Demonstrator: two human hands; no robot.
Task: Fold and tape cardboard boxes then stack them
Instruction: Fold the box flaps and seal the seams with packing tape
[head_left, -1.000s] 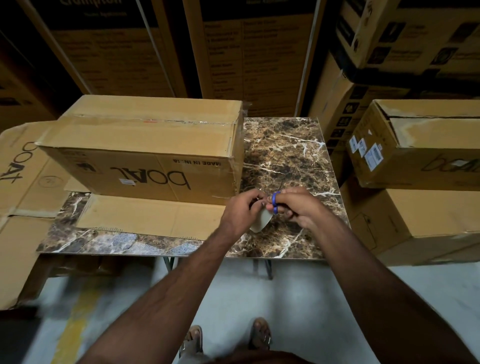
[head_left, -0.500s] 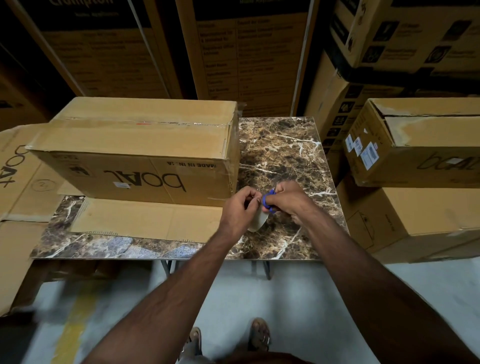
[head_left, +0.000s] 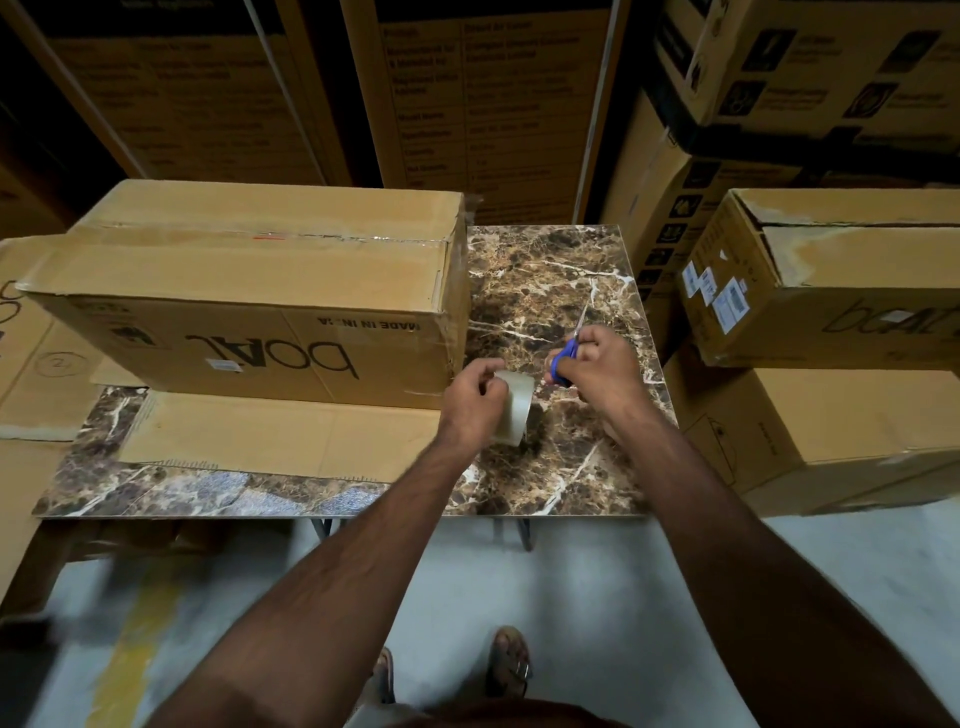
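Observation:
A long cardboard box (head_left: 249, 312) printed "boAt" lies on the left half of the marble-patterned table (head_left: 545, 275), its top seam taped and one flap spread flat toward me. Just right of the box's near corner, my left hand (head_left: 475, 405) grips a roll of clear tape (head_left: 515, 408) above the tabletop. My right hand (head_left: 597, 369) holds blue-handled scissors (head_left: 566, 353) beside the roll, blades pointing away from me.
Two stacked "boAt" boxes (head_left: 831, 291) stand to the right of the table. Tall printed cartons (head_left: 483, 104) line the back wall. Flattened cardboard (head_left: 31, 353) leans at the left. My sandalled feet (head_left: 509, 665) stand on the grey floor below.
My hands have drawn slightly apart: the right hand with the scissors has shifted right and away, and the tape roll now shows more fully in my left hand.

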